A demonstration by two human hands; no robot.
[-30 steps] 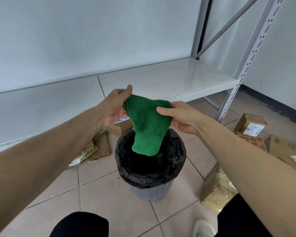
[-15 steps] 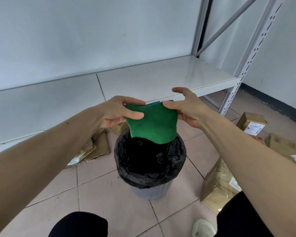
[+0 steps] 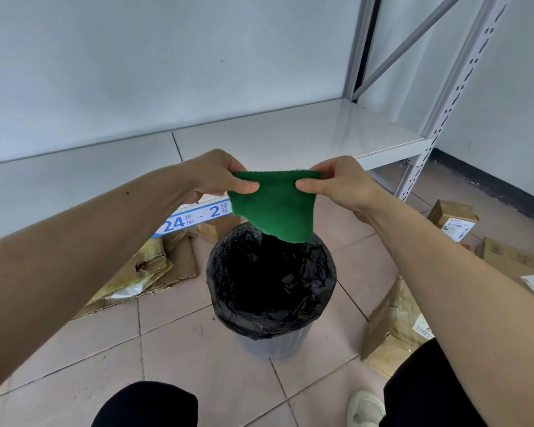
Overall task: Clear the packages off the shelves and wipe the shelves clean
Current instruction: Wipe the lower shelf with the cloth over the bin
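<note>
A green cloth (image 3: pixel 275 208) hangs stretched between both hands, above a bin lined with a black bag (image 3: pixel 270 288). My left hand (image 3: pixel 216 177) pinches its upper left corner with thumb and fingers. My right hand (image 3: pixel 336 183) pinches the upper right corner the same way. Behind the hands lies the white metal shelf (image 3: pixel 290 134), bare of packages, with a blue label (image 3: pixel 195 218) on its front edge.
Brown packages lie on the tiled floor: flattened cardboard (image 3: pixel 154 269) at the left under the shelf, a crumpled parcel (image 3: pixel 395 322) by my right leg, boxes (image 3: pixel 453 217) at the right. The shelf's perforated upright (image 3: pixel 444 97) stands at the right.
The cloth went from dangling into the bin to being held spread flat by its top corners. Both hands rose slightly and shifted their hold on it.
</note>
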